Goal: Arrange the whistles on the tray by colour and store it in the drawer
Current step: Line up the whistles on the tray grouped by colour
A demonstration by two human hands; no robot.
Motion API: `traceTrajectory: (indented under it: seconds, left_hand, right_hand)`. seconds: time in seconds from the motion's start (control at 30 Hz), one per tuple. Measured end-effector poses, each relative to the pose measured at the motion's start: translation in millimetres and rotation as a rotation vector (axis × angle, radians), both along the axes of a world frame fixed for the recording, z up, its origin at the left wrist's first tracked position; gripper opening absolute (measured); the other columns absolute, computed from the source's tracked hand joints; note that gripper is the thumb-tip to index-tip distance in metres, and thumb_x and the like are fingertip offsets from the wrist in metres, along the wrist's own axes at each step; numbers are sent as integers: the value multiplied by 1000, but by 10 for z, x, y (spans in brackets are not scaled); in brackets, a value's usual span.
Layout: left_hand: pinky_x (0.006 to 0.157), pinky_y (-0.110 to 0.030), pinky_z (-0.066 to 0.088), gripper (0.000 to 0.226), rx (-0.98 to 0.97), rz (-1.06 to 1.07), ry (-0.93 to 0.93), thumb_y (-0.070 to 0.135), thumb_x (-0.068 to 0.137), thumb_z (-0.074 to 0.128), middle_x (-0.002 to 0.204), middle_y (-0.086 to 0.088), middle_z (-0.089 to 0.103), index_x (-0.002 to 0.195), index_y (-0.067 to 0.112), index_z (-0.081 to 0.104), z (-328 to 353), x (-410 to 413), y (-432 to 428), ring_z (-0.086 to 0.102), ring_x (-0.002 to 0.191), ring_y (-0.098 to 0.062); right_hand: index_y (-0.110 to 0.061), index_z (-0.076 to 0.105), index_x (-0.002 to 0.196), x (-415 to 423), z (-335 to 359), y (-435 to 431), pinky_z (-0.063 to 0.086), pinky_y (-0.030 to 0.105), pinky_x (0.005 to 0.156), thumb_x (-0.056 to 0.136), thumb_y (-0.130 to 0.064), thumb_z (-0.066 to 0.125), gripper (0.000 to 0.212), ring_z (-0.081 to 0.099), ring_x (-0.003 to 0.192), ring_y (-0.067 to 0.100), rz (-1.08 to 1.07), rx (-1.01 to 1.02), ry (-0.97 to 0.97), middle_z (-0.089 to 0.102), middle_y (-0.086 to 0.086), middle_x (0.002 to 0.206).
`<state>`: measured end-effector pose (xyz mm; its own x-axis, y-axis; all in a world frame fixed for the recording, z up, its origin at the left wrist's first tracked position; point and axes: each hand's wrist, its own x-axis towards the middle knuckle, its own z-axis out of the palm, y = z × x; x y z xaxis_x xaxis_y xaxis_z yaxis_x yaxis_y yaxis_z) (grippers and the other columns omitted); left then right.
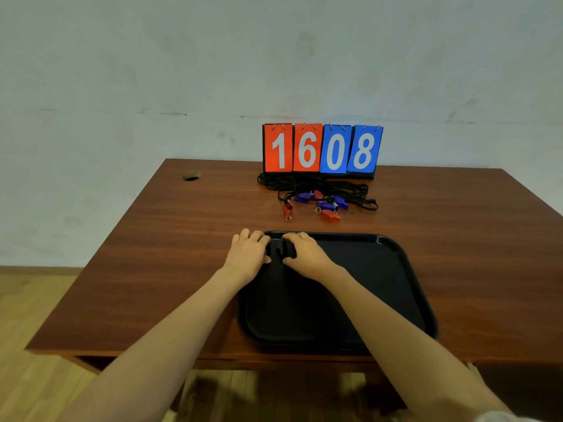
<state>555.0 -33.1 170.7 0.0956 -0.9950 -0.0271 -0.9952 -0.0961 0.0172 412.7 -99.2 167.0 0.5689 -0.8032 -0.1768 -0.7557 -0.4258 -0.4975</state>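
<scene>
A black tray lies on the wooden table in front of me. At its far left corner, my left hand and my right hand meet, and the fingers of both close around a small black whistle. Its shape is hard to make out against the tray. Beyond the tray lies a tangle of black lanyards with blue whistles and red whistles among them, a hand's length from my fingers. No drawer shows in the view.
A flip scoreboard reading 1608 stands at the table's back edge against the wall. A round cable hole sits at the back left of the table. Wooden floor shows to the left and below.
</scene>
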Motion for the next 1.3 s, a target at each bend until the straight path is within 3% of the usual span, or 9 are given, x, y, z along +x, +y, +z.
traceTrajectory:
  seconds: [0.1,0.2,0.3,0.5,0.7,0.8,1.03,1.17,1.3]
  left_hand:
    - [98,-38,31,50,-100,-67,-3,24,95,52,141,-9,37,141,16,36,85,-40,6,36,125,-31]
    - [91,-38,33,37,-267,-137,-26,21,96,48,130,-11,47,132,14,49,200,-149,-128,44,115,-31]
    - [94,-37,32,33,-270,-102,-21,25,99,40,127,-7,49,127,13,53,325,-291,-421,43,116,-27]
    - [95,-40,40,35,-23,-109,71,19,99,39,129,-15,47,129,6,50,351,-458,-1159,45,118,-32]
    - [102,-43,36,37,98,-24,-5,10,94,39,133,-18,44,130,2,47,213,-458,-1705,41,123,-35]
    - [107,-43,31,40,119,24,-6,11,93,38,136,-18,42,131,2,46,89,-419,-1897,38,127,-35]
    - [113,-46,25,57,107,40,35,12,95,39,152,-16,20,149,16,23,-80,-335,-2157,24,138,-36]
    - [107,-46,31,45,93,35,64,14,99,37,140,-19,32,144,17,32,-153,-283,-2182,35,128,-38]
    - [105,-44,32,41,10,-13,58,28,96,49,136,-15,34,134,15,47,-162,-251,-2110,33,128,-34]
  right_hand:
    - [-21,43,139,-199,105,-73,40,39,106,91,-26,59,51,40,130,22,-5,-86,30,42,4,140]
    - [-18,47,136,-417,229,-239,38,40,105,92,-24,56,45,40,129,24,-34,-293,113,46,5,138]
    - [-14,46,135,-547,325,-497,36,40,105,93,-22,52,43,38,130,27,-97,-452,178,47,8,137]
    - [-11,45,135,-616,396,-1037,40,39,101,96,-19,47,40,41,126,29,-166,-376,219,47,13,135]
    - [-10,44,137,-664,237,-1520,40,43,102,94,-12,49,43,38,128,33,-131,-235,223,43,15,138]
    - [-11,41,139,-633,132,-1657,39,44,102,96,-15,46,44,35,129,33,-98,-210,249,40,15,139]
    - [-18,34,144,-540,-19,-1868,31,41,106,96,-24,45,50,24,135,32,-12,-335,276,35,13,142]
    - [-18,39,137,-492,-44,-1899,32,41,104,96,-29,47,44,27,132,31,1,-367,254,39,12,136]
    - [-13,45,129,-440,-65,-1832,35,39,102,93,-30,53,41,31,127,30,-56,-396,224,42,12,131]
